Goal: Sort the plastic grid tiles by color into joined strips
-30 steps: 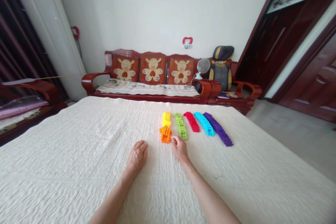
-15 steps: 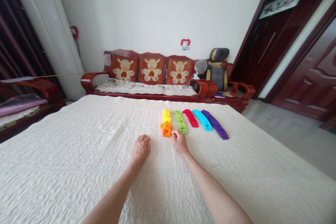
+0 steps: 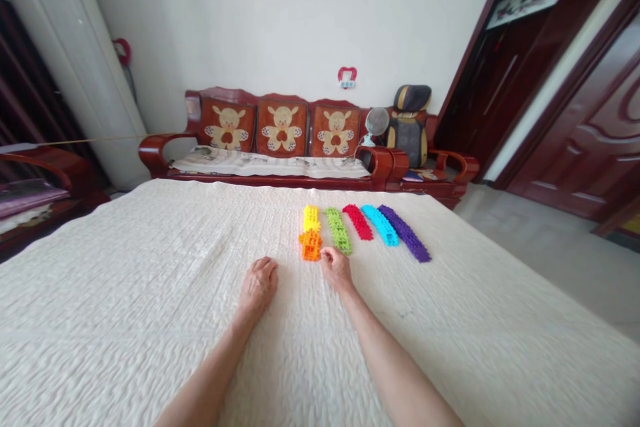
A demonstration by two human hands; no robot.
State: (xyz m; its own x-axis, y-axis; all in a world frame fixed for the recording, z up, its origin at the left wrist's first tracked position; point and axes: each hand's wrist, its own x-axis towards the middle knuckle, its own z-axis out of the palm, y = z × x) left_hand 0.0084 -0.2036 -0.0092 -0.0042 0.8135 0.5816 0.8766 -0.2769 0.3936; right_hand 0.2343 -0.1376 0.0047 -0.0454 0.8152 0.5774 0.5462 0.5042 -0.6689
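My left hand (image 3: 259,285) rests on the quilted cloth with its fingers curled in, apart from the blocks; nothing shows in it. Beside the orange block piece (image 3: 311,248) lies my right hand (image 3: 336,268), its fingers closed and their tips close to the piece's right side. No block can be seen in that hand. The orange piece sits at the near end of a yellow strip of blocks (image 3: 311,217). Rightward from there come strips of interlocking plastic blocks: green (image 3: 339,230), red (image 3: 358,221), light blue (image 3: 381,225) and purple (image 3: 405,233).
A cream quilted cloth (image 3: 150,307) covers the wide surface before me. Behind its far edge stands a wooden sofa (image 3: 380,167) with bear cushions (image 3: 283,127). A small fan (image 3: 377,121) and a massage seat cushion (image 3: 410,127) are at the right of it.
The whole view has shifted slightly, so everything appears a little further left. Both hands and the block strips keep nearly the same places on the cloth.
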